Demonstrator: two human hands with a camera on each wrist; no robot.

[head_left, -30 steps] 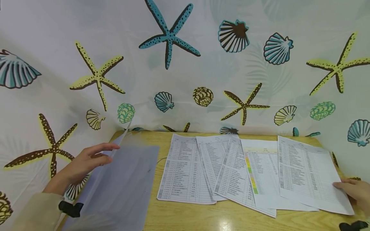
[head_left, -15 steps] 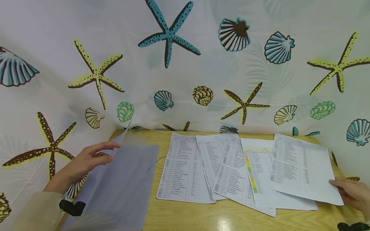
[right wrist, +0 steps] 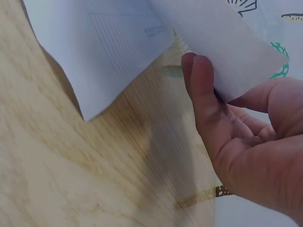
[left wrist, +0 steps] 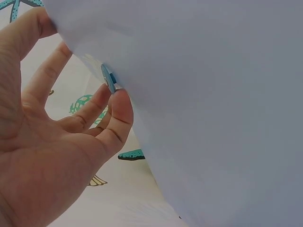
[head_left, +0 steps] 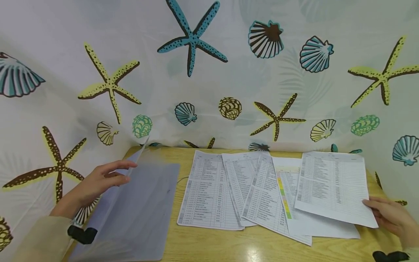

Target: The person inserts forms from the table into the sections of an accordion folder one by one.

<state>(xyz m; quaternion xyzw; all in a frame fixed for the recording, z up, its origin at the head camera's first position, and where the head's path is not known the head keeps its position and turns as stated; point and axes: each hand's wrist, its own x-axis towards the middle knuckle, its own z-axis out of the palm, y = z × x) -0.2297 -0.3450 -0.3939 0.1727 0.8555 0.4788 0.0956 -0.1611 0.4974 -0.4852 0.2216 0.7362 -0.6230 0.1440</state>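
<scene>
On the left of the head view lies a translucent bluish plastic document folder [head_left: 144,207]. My left hand [head_left: 101,182] holds its raised flap by the edge; in the left wrist view a blue snap button [left wrist: 108,78] sits at the fingertips. At the right, my right hand [head_left: 391,216] pinches a printed paper sheet [head_left: 332,185] by its lower right edge, thumb on top. That sheet is lifted at a slant and partly covers a sheet with yellow and green cells [head_left: 324,225]. The right wrist view shows the gripped paper's corner [right wrist: 232,61] between thumb and fingers.
Several more printed sheets lie fanned and overlapping on the wooden table [head_left: 209,247], including a leftmost sheet [head_left: 209,196]. A thin cable [head_left: 182,180] shows between folder and papers. A curtain [head_left: 229,72] with starfish and shells surrounds the table's back and sides.
My right hand has moved left with the printed sheet, which now covers more of the coloured sheet beneath. My left hand and the folder flap have stayed nearly still.
</scene>
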